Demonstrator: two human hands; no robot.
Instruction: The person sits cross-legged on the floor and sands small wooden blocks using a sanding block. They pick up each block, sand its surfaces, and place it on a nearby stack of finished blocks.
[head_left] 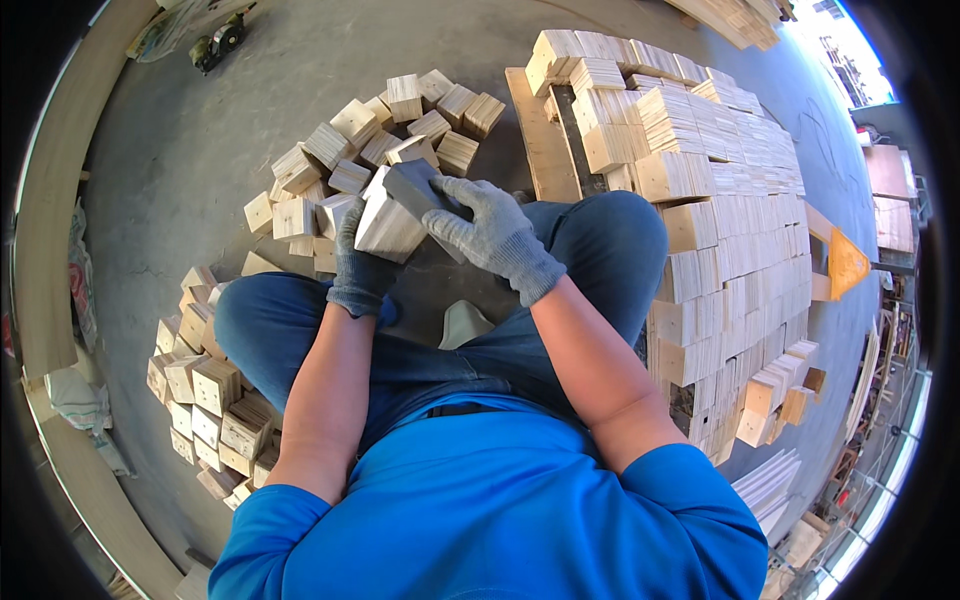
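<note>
My left hand (362, 262), in a grey glove, is closed around a pale wooden block (388, 230) held up between my knees. In my gloved right hand (492, 232) is a dark grey sanding block (416, 188), a flat rectangular piece lying against the wooden block's upper right side. Its contact face is hidden. Just beyond my hands, loose wooden blocks (332, 146) lie in a heap on the concrete floor. A white object (464, 324), perhaps a stool edge, shows between my legs.
Neat rows of stacked wooden blocks (735, 230) stand on a wooden pallet (540, 140) to my right. Another block pile (215, 395) sits by my left knee. A power tool (218, 44) lies at the far left. An orange pallet-jack part (848, 265) stands behind the stack.
</note>
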